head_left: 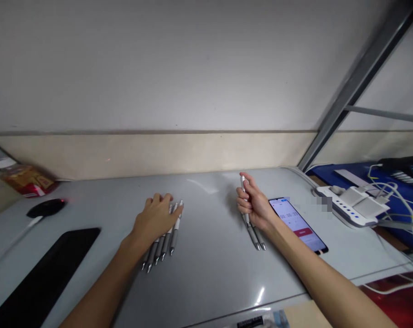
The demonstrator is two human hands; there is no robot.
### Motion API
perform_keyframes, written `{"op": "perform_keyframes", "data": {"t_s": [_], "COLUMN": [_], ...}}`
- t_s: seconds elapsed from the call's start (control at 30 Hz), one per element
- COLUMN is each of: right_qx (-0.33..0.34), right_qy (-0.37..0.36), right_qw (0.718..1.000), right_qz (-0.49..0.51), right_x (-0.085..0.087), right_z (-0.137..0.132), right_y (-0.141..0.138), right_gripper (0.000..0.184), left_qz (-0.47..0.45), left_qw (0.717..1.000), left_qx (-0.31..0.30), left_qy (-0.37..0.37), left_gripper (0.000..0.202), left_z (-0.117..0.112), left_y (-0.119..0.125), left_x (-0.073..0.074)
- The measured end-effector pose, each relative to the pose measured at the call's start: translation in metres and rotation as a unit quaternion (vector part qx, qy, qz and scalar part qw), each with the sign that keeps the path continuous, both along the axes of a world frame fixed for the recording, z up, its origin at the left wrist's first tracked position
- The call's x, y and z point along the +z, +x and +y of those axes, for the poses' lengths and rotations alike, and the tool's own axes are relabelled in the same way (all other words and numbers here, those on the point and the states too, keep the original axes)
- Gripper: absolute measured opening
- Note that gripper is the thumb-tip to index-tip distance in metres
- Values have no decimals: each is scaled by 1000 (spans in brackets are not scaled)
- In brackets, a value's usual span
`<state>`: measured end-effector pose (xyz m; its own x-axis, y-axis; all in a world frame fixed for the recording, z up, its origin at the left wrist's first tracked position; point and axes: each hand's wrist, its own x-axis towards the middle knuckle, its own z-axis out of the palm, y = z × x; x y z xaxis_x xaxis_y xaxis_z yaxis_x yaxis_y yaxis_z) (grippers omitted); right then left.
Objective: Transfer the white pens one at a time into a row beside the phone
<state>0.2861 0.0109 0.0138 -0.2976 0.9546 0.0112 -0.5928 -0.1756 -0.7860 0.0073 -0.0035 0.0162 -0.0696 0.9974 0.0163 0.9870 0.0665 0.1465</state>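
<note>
My left hand (156,215) is palm down over a row of several grey-and-white click pens (164,246) lying on the table. Its thumb and fingers close at the rightmost pen (174,236); the other fingers bend over the upper ends of the row and hide them. Raised near the middle of the table, my right hand (252,202) is wrapped round a similar pen (243,181), held nearly upright with the thumb by its top end. Below that hand lie two more pens (253,238), their tips toward me and their upper parts hidden.
A phone (300,223) showing a running timer lies beside my right forearm. Further right is a white power strip (350,207) with plugs and cables. On the left are a black slab (52,273), a black puck-shaped device (46,208) and a bottle (25,178). A wall closes the back.
</note>
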Motion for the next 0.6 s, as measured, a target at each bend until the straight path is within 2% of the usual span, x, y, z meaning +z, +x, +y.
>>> {"op": "perform_keyframes", "data": {"t_s": [0.23,0.4,0.5,0.6], "right_qx": [-25,-53,-96,-155], "right_qy": [0,22,33,44], "right_qw": [999,990,971,934], "right_qz": [-28,-131,-216,-318], "right_x": [1,7,9,5], "right_z": [0,1,5,10], "right_y": [-1,7,17,27], "right_gripper": [29,34,31,28], "left_qz": [5,6,17,29], "left_qw": [1000,1000,1000,999], "left_qx": [-11,-4,-4,0], "left_qy": [-1,0,9,15], "left_gripper": [52,48,46,47], "left_z": [-3,-4,-5,-5], "left_y": [3,6,8,9], "left_x": [1,2,1,0]}}
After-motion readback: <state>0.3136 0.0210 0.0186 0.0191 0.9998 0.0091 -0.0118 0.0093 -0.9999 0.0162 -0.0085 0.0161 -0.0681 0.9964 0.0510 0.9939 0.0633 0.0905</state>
